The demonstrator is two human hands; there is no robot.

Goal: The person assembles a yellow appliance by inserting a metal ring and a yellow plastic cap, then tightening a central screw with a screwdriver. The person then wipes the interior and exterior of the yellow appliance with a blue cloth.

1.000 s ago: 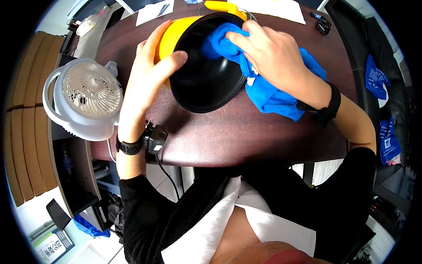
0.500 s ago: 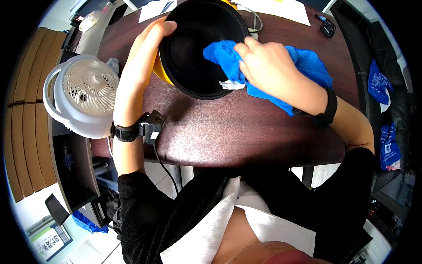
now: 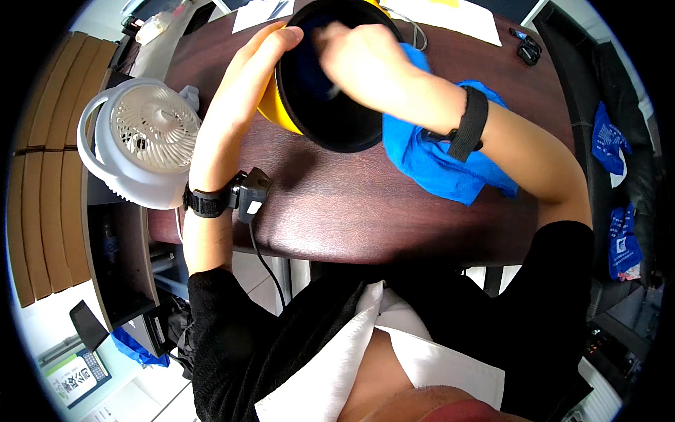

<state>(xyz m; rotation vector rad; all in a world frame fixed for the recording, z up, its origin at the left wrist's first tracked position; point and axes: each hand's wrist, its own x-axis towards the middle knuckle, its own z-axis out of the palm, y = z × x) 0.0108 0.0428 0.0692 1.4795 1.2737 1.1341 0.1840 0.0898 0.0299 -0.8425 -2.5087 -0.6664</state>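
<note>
Head view
Left hand [image 3: 271, 43]: gripping the rim of the bucket [image 3: 337, 84], fingers curled over its edge.
Right hand [image 3: 362, 56]: reaching into the bucket's mouth, blurred; closed around part of the cloth [image 3: 436, 158], as far as one can tell.
Bucket: lying tilted on the table [image 3: 337, 211], yellow outside, black and smooth inside, round.
Cloth: blue, soft, crumpled, trailing under the right forearm onto the table.
Table: dark wood grain, rounded edge.
Surroundings: white fan [image 3: 140, 141] sitting left of the left forearm; papers [image 3: 450, 10] lying beyond the bucket.
</note>
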